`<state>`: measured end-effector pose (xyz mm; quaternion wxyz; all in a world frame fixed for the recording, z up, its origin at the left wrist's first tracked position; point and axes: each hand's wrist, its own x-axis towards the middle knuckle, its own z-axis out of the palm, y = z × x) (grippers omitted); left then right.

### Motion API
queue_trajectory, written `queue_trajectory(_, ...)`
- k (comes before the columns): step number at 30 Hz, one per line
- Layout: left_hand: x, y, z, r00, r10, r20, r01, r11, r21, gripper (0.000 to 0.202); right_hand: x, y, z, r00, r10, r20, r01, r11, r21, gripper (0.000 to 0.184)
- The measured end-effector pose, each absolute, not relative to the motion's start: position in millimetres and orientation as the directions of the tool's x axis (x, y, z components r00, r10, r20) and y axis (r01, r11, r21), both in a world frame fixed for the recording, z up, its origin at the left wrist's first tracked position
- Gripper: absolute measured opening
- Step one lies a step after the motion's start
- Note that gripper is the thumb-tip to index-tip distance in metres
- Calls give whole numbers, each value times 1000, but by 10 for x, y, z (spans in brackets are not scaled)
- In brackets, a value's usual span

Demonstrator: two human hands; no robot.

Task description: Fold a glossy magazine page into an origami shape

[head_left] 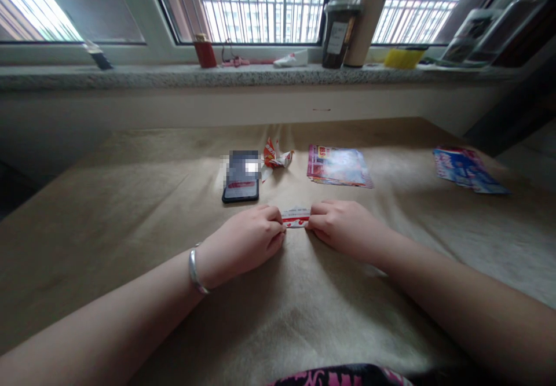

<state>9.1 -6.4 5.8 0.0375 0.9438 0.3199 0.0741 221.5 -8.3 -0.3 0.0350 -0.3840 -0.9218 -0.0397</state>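
Note:
A narrow strip of printed paper (296,217), white with a red band, lies on the table between my two hands. My left hand (254,235) has its fingers closed on the strip's left end; a silver bangle circles that wrist. At the right end, my right hand (341,227) pinches the paper in the same way. Both hands rest low on the tabletop, and their fingers hide the strip's ends. Just beyond the strip sits a folded red and white paper shape (277,155), with pointed parts standing up.
A phone (241,177) lies left of the folded shape. Stacked colourful leaflets (339,166) lie to its right, with more blue and red leaflets (469,170) far right. On the windowsill (260,77) stand a red container (204,51) and a dark lidded cup (339,36).

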Motion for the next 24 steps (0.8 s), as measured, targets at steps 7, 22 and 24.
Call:
queue_trajectory(7, 136, -119, 43, 788, 601, 132, 603, -797, 24, 22, 2243, -70, 20, -687, 721, 91, 726, 687, 35, 19)
queue_trajectory(22, 73, -57, 71, 790, 604, 108, 593, -797, 118, 26, 2252, -93, 69, -657, 752, 60, 754, 654, 59, 19)
queue_trajectory(24, 83, -65, 71, 788, 606, 110, 599, -795, 93, 25, 2255, -92, 72, -650, 758, 54, 760, 648, 57, 17)
